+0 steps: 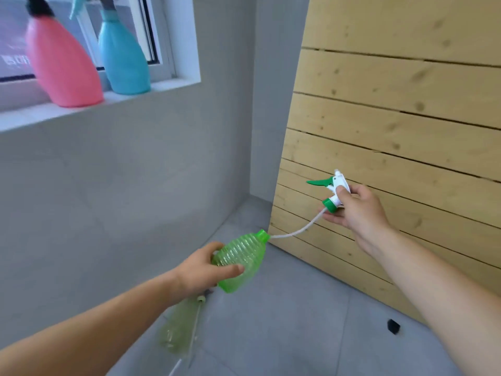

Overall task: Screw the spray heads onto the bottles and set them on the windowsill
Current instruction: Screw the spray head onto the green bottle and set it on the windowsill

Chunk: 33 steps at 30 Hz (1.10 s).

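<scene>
My left hand (202,270) grips a ribbed green bottle (242,257) near its base, with the neck pointing right. My right hand (355,210) holds a white and green spray head (334,189) up and to the right of the bottle. The head's white dip tube (298,227) curves down, and its tip reaches the bottle's mouth. The head's collar is well apart from the neck. On the white windowsill (32,116) at the upper left stand a pink bottle (63,66) and a teal bottle (123,57), both with spray heads on.
A pale green bottle (177,325) lies on the grey tiled floor under my left forearm, with a thin white tube (193,332) beside it. A wooden slatted panel (393,118) leans on the right. A small black object (393,326) lies at its foot.
</scene>
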{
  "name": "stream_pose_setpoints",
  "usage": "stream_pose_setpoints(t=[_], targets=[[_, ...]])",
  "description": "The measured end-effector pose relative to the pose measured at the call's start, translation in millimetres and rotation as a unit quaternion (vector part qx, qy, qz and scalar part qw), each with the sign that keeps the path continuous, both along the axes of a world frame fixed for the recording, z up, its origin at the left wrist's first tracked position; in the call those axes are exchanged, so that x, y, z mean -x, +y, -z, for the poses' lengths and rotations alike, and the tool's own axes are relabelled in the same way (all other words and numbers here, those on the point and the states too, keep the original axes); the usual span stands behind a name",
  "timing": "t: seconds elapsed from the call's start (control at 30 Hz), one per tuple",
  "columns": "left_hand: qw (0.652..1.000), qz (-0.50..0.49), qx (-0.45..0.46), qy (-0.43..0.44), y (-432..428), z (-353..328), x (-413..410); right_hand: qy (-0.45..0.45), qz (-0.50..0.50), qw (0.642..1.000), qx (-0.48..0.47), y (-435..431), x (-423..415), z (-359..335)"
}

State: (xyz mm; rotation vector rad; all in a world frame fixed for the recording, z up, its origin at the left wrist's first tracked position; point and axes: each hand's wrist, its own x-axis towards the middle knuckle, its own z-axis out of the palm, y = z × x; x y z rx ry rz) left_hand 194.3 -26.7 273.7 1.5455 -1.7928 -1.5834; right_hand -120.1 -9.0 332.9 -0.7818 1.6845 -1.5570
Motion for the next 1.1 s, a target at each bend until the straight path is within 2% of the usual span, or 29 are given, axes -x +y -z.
stream_pose_setpoints(t=[0.2,0.4,0.6,0.8,1.1], targets=[[0.998,0.009,0.049,0.040,35,-38,-18,-0.017,0.008,0.997,0.076,49,-18,-52],[0.996,0.014,0.068,0.056,55,-48,-23,-0.039,-0.017,0.996,0.084,72,-44,-56],[0.992,0.062,0.018,0.113,69,-61,-3,-0.096,-0.130,0.985,0.069,84,-72,-45],[0.977,0.060,-0.049,0.199,64,-64,8,-0.073,-0.170,0.980,0.071,78,-67,-40],[0.961,0.034,-0.107,0.252,59,-59,13,-0.039,-0.304,0.949,0.078,74,-60,-33]])
